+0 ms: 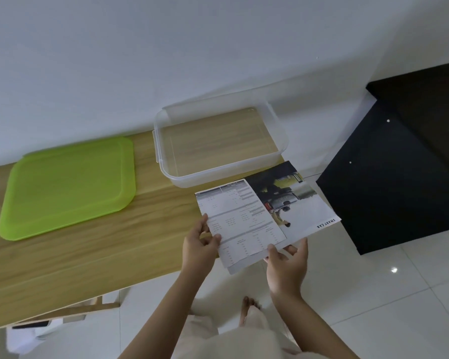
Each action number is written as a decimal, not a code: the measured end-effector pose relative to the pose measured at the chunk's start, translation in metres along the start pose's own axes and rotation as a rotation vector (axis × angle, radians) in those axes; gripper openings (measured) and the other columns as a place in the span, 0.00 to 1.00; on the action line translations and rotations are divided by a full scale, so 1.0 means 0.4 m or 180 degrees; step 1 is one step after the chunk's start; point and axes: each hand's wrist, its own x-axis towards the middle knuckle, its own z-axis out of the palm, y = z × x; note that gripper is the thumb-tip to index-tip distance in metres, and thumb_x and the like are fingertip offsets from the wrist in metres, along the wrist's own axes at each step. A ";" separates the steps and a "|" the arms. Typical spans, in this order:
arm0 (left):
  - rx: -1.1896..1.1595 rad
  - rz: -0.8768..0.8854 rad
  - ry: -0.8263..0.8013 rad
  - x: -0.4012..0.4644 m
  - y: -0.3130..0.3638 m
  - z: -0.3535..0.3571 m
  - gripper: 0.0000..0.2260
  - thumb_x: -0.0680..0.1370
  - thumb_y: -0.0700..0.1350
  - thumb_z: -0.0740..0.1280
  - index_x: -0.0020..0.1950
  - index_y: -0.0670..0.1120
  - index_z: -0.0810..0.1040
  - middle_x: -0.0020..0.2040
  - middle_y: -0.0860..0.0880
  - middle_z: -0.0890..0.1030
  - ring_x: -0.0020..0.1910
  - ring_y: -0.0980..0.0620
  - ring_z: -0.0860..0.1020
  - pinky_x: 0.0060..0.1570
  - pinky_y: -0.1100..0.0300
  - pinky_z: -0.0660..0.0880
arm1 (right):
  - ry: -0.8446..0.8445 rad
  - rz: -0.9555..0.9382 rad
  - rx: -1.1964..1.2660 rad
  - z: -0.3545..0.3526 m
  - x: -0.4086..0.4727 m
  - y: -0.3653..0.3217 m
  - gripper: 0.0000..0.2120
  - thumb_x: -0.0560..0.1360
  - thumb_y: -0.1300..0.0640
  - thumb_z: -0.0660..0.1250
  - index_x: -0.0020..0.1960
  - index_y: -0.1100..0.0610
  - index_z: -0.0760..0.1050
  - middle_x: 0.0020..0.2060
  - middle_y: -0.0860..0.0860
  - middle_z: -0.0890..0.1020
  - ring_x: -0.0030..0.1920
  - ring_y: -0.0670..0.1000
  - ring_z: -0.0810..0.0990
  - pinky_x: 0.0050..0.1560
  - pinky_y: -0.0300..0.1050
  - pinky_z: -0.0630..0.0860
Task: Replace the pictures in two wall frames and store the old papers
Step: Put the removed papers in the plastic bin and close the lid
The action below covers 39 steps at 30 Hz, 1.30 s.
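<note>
Left hand (pixel 200 246) and right hand (pixel 287 265) pinch the old papers (pixel 259 218) at 5 o'clock of the clear bin (pixel 219 177); the loose, offset sheets could slip apart; a corner may catch the rim.

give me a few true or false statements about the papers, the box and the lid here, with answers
1. Both hands hold the papers. True: the left hand and the right hand grip their near edge.
2. The green lid sits on the clear box. False: it lies on the wooden table, left of the box.
3. The clear box already holds papers. False: it looks empty.
4. The papers show a printed table and a photo. True.
</note>
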 end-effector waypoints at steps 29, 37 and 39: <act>0.0494 0.0762 0.0382 0.297 0.296 -0.158 0.26 0.76 0.37 0.65 0.73 0.49 0.64 0.43 0.60 0.74 0.40 0.55 0.77 0.36 0.67 0.73 | -0.0027 -0.0838 0.0037 0.369 0.118 -0.252 0.42 0.73 0.63 0.69 0.77 0.52 0.46 0.56 0.52 0.72 0.44 0.42 0.76 0.34 0.32 0.72; 0.0908 0.0479 0.0042 0.486 0.346 -0.205 0.26 0.76 0.35 0.64 0.73 0.45 0.64 0.61 0.46 0.76 0.50 0.51 0.77 0.50 0.62 0.72 | 0.0120 -0.0297 -0.0163 0.512 0.183 -0.245 0.44 0.71 0.65 0.72 0.77 0.56 0.48 0.48 0.57 0.78 0.39 0.45 0.79 0.33 0.32 0.74; 0.1048 0.0504 0.0000 0.509 0.350 -0.204 0.25 0.76 0.36 0.64 0.73 0.44 0.65 0.61 0.46 0.76 0.49 0.52 0.76 0.48 0.63 0.72 | 0.0152 -0.0249 -0.0302 0.520 0.197 -0.246 0.43 0.71 0.65 0.72 0.77 0.58 0.49 0.43 0.54 0.78 0.38 0.44 0.79 0.32 0.33 0.75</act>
